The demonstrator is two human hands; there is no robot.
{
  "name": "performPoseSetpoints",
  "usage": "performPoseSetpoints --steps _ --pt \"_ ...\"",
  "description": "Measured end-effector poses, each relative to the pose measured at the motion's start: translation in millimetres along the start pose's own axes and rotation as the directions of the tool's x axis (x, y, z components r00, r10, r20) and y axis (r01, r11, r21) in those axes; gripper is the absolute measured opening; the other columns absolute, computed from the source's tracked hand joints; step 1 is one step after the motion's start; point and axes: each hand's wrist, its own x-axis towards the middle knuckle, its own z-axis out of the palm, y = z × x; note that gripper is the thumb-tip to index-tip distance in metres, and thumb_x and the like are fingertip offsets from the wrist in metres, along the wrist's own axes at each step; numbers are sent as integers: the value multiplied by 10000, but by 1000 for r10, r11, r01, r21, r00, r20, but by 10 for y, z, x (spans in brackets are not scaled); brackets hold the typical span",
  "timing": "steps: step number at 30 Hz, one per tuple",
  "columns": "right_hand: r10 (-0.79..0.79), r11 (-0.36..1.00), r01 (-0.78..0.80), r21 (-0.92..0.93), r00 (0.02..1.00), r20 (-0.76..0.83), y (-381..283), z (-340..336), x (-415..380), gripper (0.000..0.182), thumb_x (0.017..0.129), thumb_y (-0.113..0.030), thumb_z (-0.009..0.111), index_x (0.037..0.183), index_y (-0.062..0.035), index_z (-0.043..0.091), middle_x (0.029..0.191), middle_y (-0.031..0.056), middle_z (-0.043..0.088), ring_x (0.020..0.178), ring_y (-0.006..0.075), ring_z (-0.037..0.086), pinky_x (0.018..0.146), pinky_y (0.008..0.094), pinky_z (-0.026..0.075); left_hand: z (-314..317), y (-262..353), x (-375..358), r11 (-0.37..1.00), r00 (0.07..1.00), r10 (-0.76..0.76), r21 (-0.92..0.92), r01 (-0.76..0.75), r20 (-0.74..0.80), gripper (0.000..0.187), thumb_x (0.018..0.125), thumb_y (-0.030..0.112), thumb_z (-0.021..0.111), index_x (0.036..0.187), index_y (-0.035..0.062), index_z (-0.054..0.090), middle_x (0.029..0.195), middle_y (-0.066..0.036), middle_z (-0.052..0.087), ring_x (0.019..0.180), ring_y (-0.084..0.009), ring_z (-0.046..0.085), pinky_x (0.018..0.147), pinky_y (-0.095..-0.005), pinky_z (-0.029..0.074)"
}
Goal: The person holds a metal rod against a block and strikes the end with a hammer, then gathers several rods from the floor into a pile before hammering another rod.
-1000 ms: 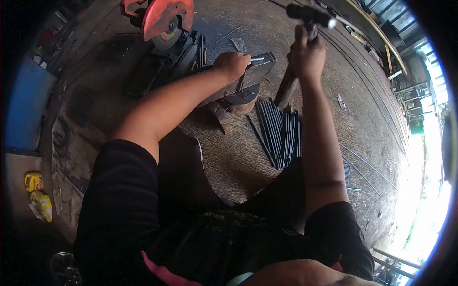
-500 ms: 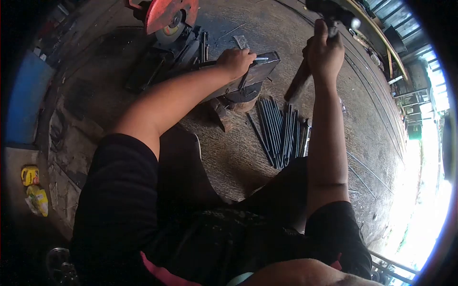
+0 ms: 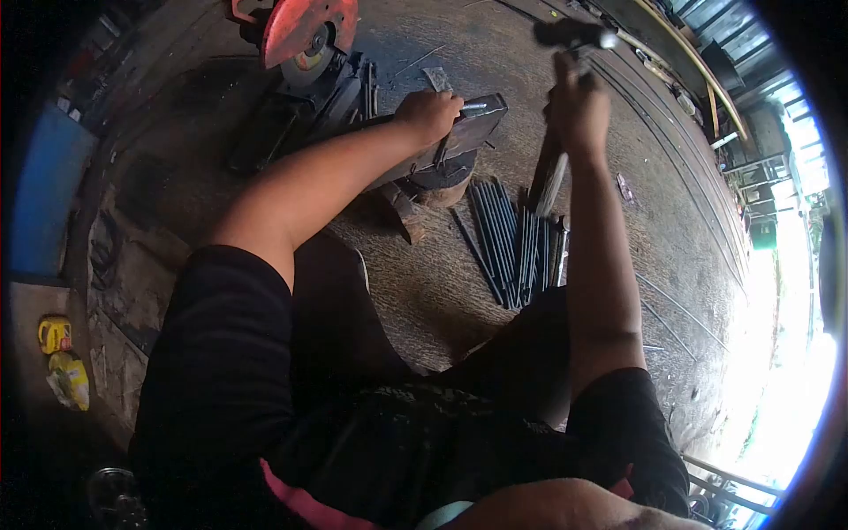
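My right hand (image 3: 579, 115) is wrapped round the handle of a hammer (image 3: 548, 181), raised at the upper right with its head a little blurred. My left hand (image 3: 427, 117) is closed on a short metal rod (image 3: 473, 107), whose pale end sticks out past the fingers over a dark steel block (image 3: 477, 125). The rest of the rod is hidden by the hand. Below the block is a round wooden stump (image 3: 448, 193). Several dark metal rods (image 3: 499, 243) lie bundled on the ground in front of my knees.
A cut-off saw with a red guard (image 3: 305, 31) stands at the upper left, beyond my left forearm. Long thin bars (image 3: 676, 150) lie along the ground at right. Yellow containers (image 3: 56, 336) and a blue panel (image 3: 49, 185) are at far left.
My right hand and the hammer have moved left and slightly down, nearer to the steel block. My left hand keeps its grip on the rod; the whole view has shifted a little.
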Motion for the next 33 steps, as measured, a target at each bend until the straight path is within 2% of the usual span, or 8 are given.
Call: performPoseSetpoints --steps 5,8,9,11,26,30,32,33 --pt "21 943 23 333 992 -126 85 175 -21 357 896 -349 594 886 6 559 637 147 615 528 245 626 517 348 494 20 -28 -32 1000 1000 3 -14 -3 -24 151 884 203 533 933 69 583 887 -158 614 847 -343 621 697 -448 500" --pt "-213 732 443 -518 871 443 1210 702 64 506 901 -458 478 1002 22 602 887 285 638 859 428 631 713 461 518 26 39 10 998 998 -42 50 40 36 160 880 209 530 934 72 593 919 -154 627 881 -344 622 711 -449 500" --pt "191 930 -61 -362 923 334 1038 622 -74 525 894 -463 488 992 34 624 858 263 655 818 402 654 717 440 516 48 19 7 998 998 -50 45 49 25 163 884 206 520 947 80 600 944 -151 631 906 -344 621 725 -455 499" --pt "303 932 -194 -307 881 363 759 453 -146 540 883 -483 505 968 34 635 795 225 666 746 348 676 690 418 515 39 -30 -33 997 998 -66 50 65 23 168 888 203 509 960 88 607 969 -148 635 930 -344 619 740 -460 497" --pt "362 931 -299 -208 822 439 1061 465 -232 467 864 -434 578 935 25 623 730 154 648 678 284 667 647 397 510 -173 -87 -59 917 961 -238 -292 271 143 336 967 292 432 905 26 628 793 -192 644 770 -330 639 675 -424 486" --pt "345 939 -275 -208 778 525 1117 258 -412 454 858 -426 598 997 4 638 718 164 634 695 265 659 678 401 510 -373 -137 -192 413 860 -178 -757 506 478 266 1006 276 367 988 73 538 637 -42 469 534 -140 466 494 -305 405" --pt "-21 984 143 -107 687 726 1255 196 -572 433 853 -434 605 1024 -42 669 764 166 642 677 259 638 685 403 509 -505 -97 -244 163 857 -169 -844 512 487 235 1016 293 344 1068 94 456 642 10 389 471 -84 335 428 -253 323" --pt "307 925 1 -380 586 750 1239 262 -626 408 834 -427 621 1031 -75 681 840 161 653 727 262 639 712 390 507 -571 -98 -252 171 859 -167 -844 508 484 235 1016 293 344 1068 94 456 642 10 389 471 -84 335 428 -253 323"
